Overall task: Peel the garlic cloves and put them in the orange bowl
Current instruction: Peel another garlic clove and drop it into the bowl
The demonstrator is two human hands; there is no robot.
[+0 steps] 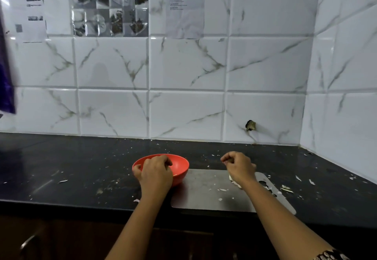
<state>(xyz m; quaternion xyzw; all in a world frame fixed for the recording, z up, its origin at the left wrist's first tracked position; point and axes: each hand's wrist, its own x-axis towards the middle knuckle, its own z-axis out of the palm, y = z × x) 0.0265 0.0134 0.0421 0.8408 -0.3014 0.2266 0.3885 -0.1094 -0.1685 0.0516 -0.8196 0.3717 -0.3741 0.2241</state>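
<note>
The orange bowl (180,168) stands on the black counter, just left of a grey cutting board (204,190). My left hand (155,173) hovers over the bowl's left half with its fingers curled down into it and the thumb at the left rim; whether it holds a clove is hidden. My right hand (238,167) is above the board's far right part, fingers curled with the tips pressed together, and nothing shows between them. A white piece of garlic (233,180) lies on the board, partly hidden under my right wrist. The bowl's inside is mostly covered.
Bits of garlic peel (286,188) are scattered over the board and the counter (81,168). A tiled wall (183,106) closes the back, and another wall stands at the right. A purple cloth (6,76) hangs at the far left.
</note>
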